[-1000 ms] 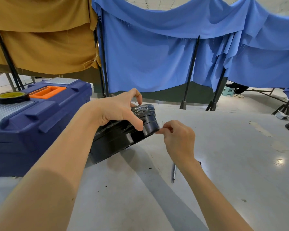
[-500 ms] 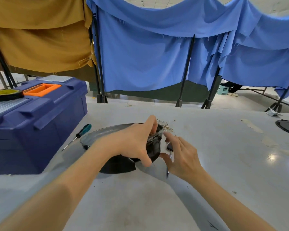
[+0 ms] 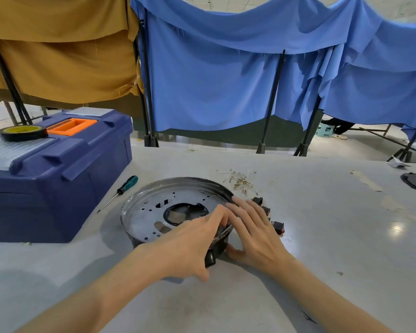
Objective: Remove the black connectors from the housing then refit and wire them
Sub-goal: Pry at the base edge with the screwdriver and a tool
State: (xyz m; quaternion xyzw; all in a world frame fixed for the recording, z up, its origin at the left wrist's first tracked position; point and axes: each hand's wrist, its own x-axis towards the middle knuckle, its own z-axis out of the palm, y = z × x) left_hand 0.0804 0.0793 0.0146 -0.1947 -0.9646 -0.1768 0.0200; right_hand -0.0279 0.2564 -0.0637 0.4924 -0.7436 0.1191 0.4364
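Fingers (image 3: 220, 216) of a person's left hand (image 3: 190, 246) curl over the near right rim of a round black housing (image 3: 168, 207) at the centre of the frame. The thumb reaches down the outer wall, so the hand grips the edge. Just beside it, the right hand (image 3: 252, 233) lies with its fingers straight and slightly apart across the same rim, thumb low against the housing's side; it clasps nothing.

The housing sits flat on a pale table (image 3: 322, 236). Its shallow dish holds a metal plate pierced with small holes and a central opening, where something dark shows. What it is cannot be told.

Three small black connectors (image 3: 278, 227) lie loose on the table just right of the right hand, outside the housing; the nearest one shows some red. Above them is a tangle of pale wires (image 3: 240, 181).

To the left of the housing lies a green-handled screwdriver (image 3: 126, 186). Beyond it, a blue toolbox (image 3: 58, 179) stands shut, with a roll of tape (image 3: 22, 132) on its lid. Blue cloth (image 3: 214, 87) and tan cloth (image 3: 63, 56) hang across the top of the frame.
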